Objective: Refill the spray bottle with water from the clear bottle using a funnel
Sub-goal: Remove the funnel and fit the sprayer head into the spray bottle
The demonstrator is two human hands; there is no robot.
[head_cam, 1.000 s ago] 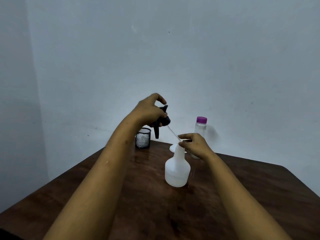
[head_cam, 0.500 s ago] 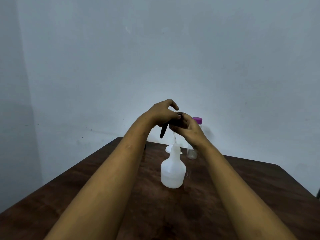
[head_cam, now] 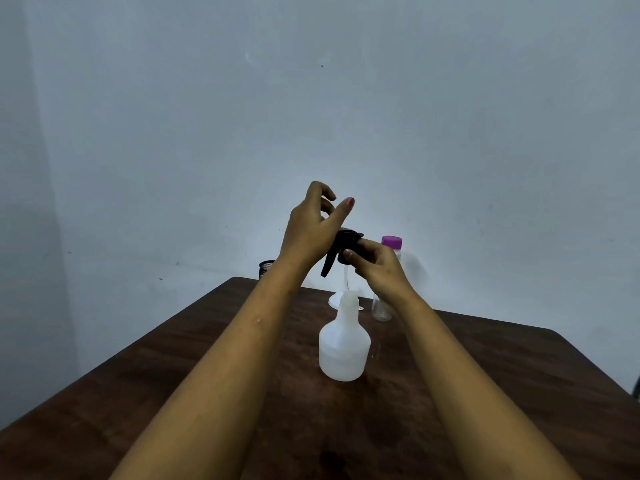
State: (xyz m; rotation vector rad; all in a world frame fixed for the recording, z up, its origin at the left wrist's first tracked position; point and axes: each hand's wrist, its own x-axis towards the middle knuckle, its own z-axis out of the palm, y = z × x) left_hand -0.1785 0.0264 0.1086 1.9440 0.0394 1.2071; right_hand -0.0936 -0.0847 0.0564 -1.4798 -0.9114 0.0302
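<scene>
As my right hand (head_cam: 377, 271) pinches the trigger head (head_cam: 346, 242), left hand (head_cam: 311, 230) fingers apart, I'd lift straight until the tube (head_cam: 346, 279) clears the spray bottle (head_cam: 344, 344).

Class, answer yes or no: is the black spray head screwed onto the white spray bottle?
No: the right hand holds the spray head up above the spray bottle.

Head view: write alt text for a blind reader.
A right hand pinches a black spray head above a white spray bottle on a dark wooden table, the left hand open beside it. A white funnel and a purple-capped clear bottle sit behind.
</scene>
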